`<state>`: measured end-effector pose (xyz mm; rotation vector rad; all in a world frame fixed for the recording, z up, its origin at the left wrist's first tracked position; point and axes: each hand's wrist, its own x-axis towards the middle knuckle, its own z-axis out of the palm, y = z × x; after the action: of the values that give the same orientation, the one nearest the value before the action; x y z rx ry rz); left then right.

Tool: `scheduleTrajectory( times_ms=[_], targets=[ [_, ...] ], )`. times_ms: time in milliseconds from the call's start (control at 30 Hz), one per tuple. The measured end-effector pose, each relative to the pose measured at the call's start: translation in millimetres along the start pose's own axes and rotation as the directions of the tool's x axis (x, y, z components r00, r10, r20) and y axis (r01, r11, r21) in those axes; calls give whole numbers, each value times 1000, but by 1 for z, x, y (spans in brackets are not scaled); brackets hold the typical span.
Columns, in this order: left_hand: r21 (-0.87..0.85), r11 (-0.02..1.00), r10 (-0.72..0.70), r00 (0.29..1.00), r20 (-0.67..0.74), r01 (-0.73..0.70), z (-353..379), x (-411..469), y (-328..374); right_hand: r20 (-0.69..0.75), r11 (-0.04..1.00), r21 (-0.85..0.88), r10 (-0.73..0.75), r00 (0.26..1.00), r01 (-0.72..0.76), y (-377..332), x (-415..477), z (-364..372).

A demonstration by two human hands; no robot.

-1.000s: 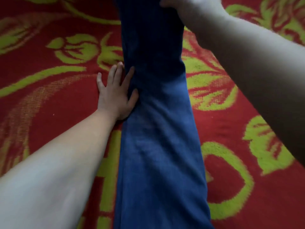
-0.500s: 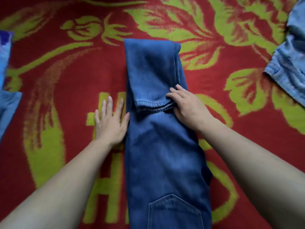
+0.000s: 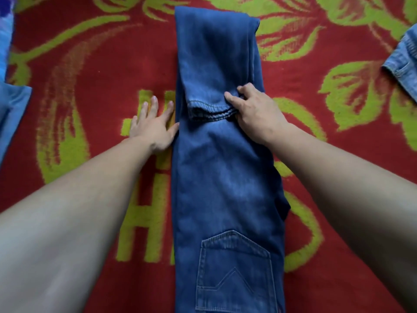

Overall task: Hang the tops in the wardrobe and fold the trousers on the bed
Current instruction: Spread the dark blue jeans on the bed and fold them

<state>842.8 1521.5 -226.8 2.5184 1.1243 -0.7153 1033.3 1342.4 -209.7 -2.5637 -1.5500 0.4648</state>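
A pair of dark blue trousers (image 3: 225, 177) is lying lengthwise down the middle of the bed (image 3: 90, 114), on its red and green flowered cover, with the leg ends doubled back toward the person so that the stitched hem (image 3: 212, 111) is sitting across the thigh part. The right hand (image 3: 255, 116) is gripping the right end of that hem, its fingers (image 3: 244, 90) curling over the doubled layer and pinching it. The left hand (image 3: 153, 129) is lying flat on the cover just beside the left edge of the trousers, its fingers (image 3: 154, 107) straight and released, holding nothing, with only the thumb touching the denim. As I judge it, the main risk is sitting on the left: only the right corner of the hem is being held, so the next fold is likely to drag the loose left corner askew and leave a crooked bundle. The upper layer is also lying slightly off the lower one along the right edge (a strip of seam is showing there), and any pull before squaring it up is going to lock that slant in. Stiff denim may also spring open if the hand lets go too soon. Counting: one pair of trousers in hand, one back pocket (image 3: 234, 272) showing, two hands, one lighter denim piece (image 3: 406, 64) at the right edge, and one pale blue cloth (image 3: 11, 109) at the left edge, whose kind I cannot tell.
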Motion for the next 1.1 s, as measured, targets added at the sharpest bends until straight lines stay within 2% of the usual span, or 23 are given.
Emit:
scheduleTrajectory(
  times_ms=[67, 133, 233, 267, 300, 333, 367, 400, 433, 500, 600, 700, 767, 833, 867, 933, 1000, 1033, 1100],
  targets=[
    [-6, 1000, 15, 1000, -20, -15, 4, 0, -2, 61, 1000, 8, 15, 998, -16, -2, 2, -7],
    [-32, 999, 27, 999, -39, -28, 4, 1, -3, 22, 997, 55, 48, 999, -49, -8, 3, -20],
    [-98, 992, 84, 996, -8, -84, -2, 2, -10, -319, 997, -17, 66, 945, -75, -25, -15, -38],
    [-127, 986, 112, 994, 1, -111, -3, 1, -15, -352, 994, -81, 35, 935, -68, -33, -26, -38],
    [-164, 977, 133, 991, -13, -133, -5, 0, -21, -255, 988, -150, 3, 967, -43, -39, -35, -35],
    [-211, 967, 137, 990, -45, -144, -9, -1, -27, -84, 982, -191, -4, 996, -12, -42, -41, -29],
    [-265, 955, 118, 990, -80, -136, -13, 0, -31, 119, 982, -191, 26, 993, -2, -42, -45, -25],
    [-309, 944, 84, 990, -113, -116, -18, 1, -32, 239, 989, -149, 57, 969, -21, -40, -47, -21],
    [-343, 935, 48, 988, -146, -96, -24, 1, -29, 254, 995, -81, 80, 964, -61, -36, -47, -22],
    [-413, 906, -12, 970, -244, -93, -36, 2, -17, 81, 995, 21, 93, 992, -95, -31, -42, -26],
    [-418, 884, -38, 860, -509, -209, -53, 2, 6, -137, 988, -101, 101, 985, -116, -27, -30, -31],
    [-354, 875, 0, 730, -683, -331, -68, 11, 33, -210, 972, -122, 175, 962, -203, -24, -4, -36],
    [-284, 885, 57, 691, -721, -370, -77, 26, 48, -247, 965, -102, 210, 946, -241, -23, 20, -36],
    [-171, 909, 145, 672, -726, -381, -82, 44, 60, -264, 974, -74, 190, 946, -216, -24, 44, -35],
    [-115, 919, 193, 686, -701, -376, -82, 55, 65, -258, 976, -77, 176, 950, -201, -21, 56, -33],
    [-39, 937, 259, 768, -585, -346, -74, 77, 76, -190, 974, -118, 170, 967, -194, -7, 75, -23],
    [-21, 958, 247, 858, -451, -287, -58, 97, 86, -69, 962, -114, 243, 968, -249, 14, 89, -11],
    [-25, 965, 228, 880, -417, -262, -50, 105, 90, -30, 955, -68, 287, 957, -288, 23, 94, -3],
    [-10, 968, 222, 875, -430, -251, -37, 118, 93, -35, 951, 9, 310, 950, -310, 33, 100, 11]
  ],
)
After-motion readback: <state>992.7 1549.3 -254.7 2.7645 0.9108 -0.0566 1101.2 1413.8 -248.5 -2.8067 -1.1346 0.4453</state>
